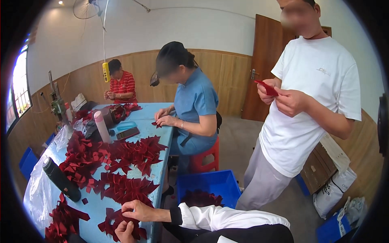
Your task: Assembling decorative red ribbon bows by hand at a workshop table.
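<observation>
Both of my hands work close together at the near edge of the blue table, over a small pile of dark red fabric pieces (108, 227). My right hand (137, 211) reaches in from the right in a white sleeve with a black cuff, its thumb and fingers pinched on a red piece. Just below it, my left hand (125, 232) is closed too, thumb against fingers at the same red cloth. Which piece each hand grips is partly hidden by the fingers. Beyond them lies a bigger heap of dark red pieces (127, 187).
A dark flask (61, 179), pink bottle (102, 127) and phone (128, 133) are on the table (152, 109). A blue bin (210, 180) with red pieces sits right of it. Two people sit at the table; another stands at right holding a red piece (267, 87).
</observation>
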`<state>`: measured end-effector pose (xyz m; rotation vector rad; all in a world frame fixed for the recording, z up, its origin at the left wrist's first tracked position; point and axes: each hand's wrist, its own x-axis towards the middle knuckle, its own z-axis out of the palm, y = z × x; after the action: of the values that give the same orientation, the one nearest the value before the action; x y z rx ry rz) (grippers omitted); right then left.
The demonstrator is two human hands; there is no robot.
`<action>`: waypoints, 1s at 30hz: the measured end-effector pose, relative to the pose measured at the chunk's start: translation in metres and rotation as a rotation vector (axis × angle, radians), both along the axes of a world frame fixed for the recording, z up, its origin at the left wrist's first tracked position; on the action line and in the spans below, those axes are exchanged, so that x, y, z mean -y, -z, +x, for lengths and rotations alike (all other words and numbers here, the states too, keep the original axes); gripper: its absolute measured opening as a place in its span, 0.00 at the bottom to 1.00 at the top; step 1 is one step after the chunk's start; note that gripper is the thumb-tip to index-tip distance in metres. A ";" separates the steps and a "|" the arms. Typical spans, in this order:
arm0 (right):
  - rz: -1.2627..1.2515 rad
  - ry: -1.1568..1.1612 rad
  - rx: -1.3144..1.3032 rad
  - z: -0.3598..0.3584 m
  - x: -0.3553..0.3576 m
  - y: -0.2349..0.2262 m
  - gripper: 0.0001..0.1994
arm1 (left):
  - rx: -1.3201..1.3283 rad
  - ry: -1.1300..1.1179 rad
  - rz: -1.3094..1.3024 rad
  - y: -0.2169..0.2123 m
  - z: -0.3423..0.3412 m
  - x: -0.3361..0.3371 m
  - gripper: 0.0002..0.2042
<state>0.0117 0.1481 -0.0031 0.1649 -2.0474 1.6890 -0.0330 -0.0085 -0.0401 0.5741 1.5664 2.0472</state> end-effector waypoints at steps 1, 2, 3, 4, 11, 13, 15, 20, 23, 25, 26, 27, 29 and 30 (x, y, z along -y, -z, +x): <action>-0.020 -0.018 0.009 -0.002 -0.002 0.000 0.08 | 0.008 0.008 -0.003 0.003 -0.002 0.001 0.06; -0.039 -0.037 0.018 -0.004 -0.004 0.000 0.08 | 0.017 0.016 -0.005 0.004 -0.003 0.000 0.05; -0.058 -0.056 0.027 -0.005 -0.005 -0.001 0.08 | 0.015 0.020 -0.004 0.004 -0.003 0.000 0.05; -0.056 -0.051 0.025 -0.006 -0.005 -0.001 0.08 | -0.001 0.012 0.015 0.004 -0.002 0.000 0.05; 0.152 0.022 0.255 0.001 0.000 -0.020 0.12 | -0.029 -0.022 0.119 0.010 -0.003 -0.002 0.06; 0.198 0.030 0.236 -0.003 0.001 -0.012 0.12 | -0.087 -0.029 0.098 0.005 -0.001 0.000 0.07; 0.288 0.044 0.198 -0.007 0.002 -0.004 0.14 | -0.115 -0.032 0.088 0.000 0.002 0.001 0.07; 0.095 -0.034 0.159 -0.013 0.001 0.001 0.13 | -0.073 -0.037 0.074 -0.009 0.005 0.003 0.07; 0.033 -0.107 0.116 -0.012 -0.002 0.002 0.11 | -0.052 -0.014 0.062 -0.006 0.001 0.006 0.07; -0.001 -0.114 0.108 -0.011 -0.002 0.002 0.10 | -0.053 0.009 0.046 -0.006 -0.001 0.008 0.07; -0.035 -0.120 0.099 -0.011 -0.002 0.002 0.10 | -0.053 0.022 0.038 -0.007 -0.001 0.008 0.07; -0.071 -0.126 0.088 -0.011 -0.003 0.003 0.09 | -0.054 0.024 0.037 -0.008 -0.001 0.008 0.07; -0.071 -0.112 0.086 -0.014 -0.004 0.008 0.09 | -0.052 -0.001 0.058 -0.012 0.002 0.007 0.06; -0.071 -0.101 0.084 -0.016 -0.005 0.012 0.09 | -0.051 -0.012 0.068 -0.014 0.005 0.007 0.06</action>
<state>-0.0047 0.1534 -0.0149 0.1787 -2.0669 1.8568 -0.0279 -0.0152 -0.0257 0.6484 1.5369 2.1171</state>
